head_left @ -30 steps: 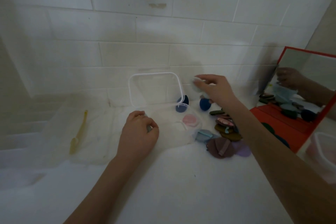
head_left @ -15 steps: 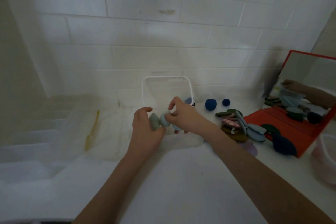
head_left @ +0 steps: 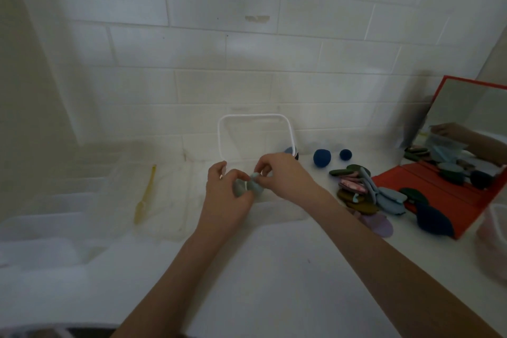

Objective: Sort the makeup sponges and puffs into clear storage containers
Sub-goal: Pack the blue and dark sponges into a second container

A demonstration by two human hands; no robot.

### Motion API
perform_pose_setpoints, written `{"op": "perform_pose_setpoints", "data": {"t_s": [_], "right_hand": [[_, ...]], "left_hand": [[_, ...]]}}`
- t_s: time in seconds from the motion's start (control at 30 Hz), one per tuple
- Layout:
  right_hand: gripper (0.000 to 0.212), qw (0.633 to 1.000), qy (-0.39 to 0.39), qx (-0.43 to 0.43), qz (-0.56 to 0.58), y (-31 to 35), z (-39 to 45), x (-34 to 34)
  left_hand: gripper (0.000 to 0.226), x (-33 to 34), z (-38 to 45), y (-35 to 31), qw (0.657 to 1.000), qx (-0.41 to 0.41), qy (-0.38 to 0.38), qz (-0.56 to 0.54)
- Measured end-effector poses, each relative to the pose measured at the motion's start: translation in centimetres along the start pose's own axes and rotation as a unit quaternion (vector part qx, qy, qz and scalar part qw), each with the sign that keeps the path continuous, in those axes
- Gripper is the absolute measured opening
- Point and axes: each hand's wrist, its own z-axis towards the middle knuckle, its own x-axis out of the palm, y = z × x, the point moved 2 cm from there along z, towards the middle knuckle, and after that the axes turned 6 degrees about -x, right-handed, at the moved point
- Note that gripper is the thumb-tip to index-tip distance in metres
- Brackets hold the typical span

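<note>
My left hand and my right hand meet over the clear storage container at the middle of the counter. Between them they pinch pale blue-grey puffs: the left fingers hold one, the right fingers pinch the other beside it. The container's clear lid stands raised behind the hands. A pile of flat puffs in green, pink, blue and purple lies to the right. Two dark blue round sponges sit beyond the pile.
A red-framed mirror case stands open at the right with dark puffs on its base. A second clear container is at the right edge. Clear tubs and a yellow spatula lie to the left. A white brick wall is behind.
My right hand came back from the far right with a pale puff and joined my left hand over the container. The view shifted slightly leftward.
</note>
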Motion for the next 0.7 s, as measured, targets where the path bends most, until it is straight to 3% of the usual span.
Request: {"op": "perform_pose_setpoints", "data": {"t_s": [0.13,0.23,0.4,0.7], "right_hand": [[0.003,0.996,-0.019,0.012,0.087,-0.6,0.1,0.0],[0.015,0.996,-0.016,0.014,0.083,-0.7,0.1,0.1],[0.004,0.999,-0.024,-0.002,0.048,-0.3,0.1,0.1],[0.005,0.985,0.007,0.043,0.166,0.3,-0.3,0.1]], "left_hand": [[0.025,-0.1,-0.2,-0.2,1.0,-0.006,0.009,0.0],[0.022,-0.2,-0.3,-0.4,1.0,-0.001,0.011,0.016],[0.014,-0.3,-0.3,-0.2,1.0,-0.008,0.012,0.011],[0.019,-0.9,0.0,-0.9,0.993,-0.004,0.051,0.107]]}}
